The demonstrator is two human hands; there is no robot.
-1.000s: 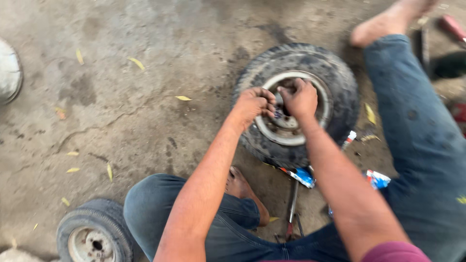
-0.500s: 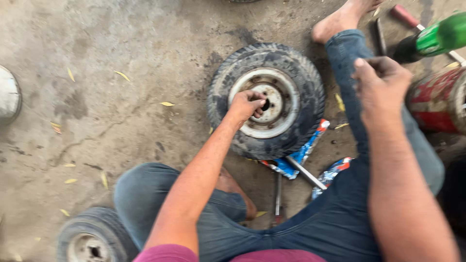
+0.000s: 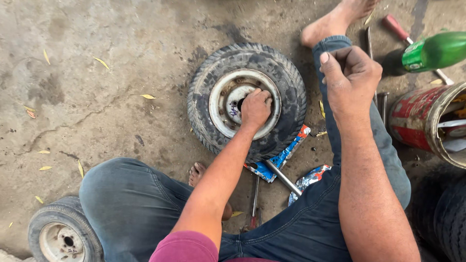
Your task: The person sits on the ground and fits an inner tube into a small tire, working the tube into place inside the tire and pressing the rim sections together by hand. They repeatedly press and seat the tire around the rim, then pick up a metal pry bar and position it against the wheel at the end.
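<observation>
Left hand closed on the hub of the tyre, right hand fisted, empty, raised beside it.

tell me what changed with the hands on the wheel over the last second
The right hand let go of the hub and lifted away to the right, now closed in a loose fist above the knee. The left hand stayed on the hub of the small wheel, which still lies flat on the concrete floor.
</observation>
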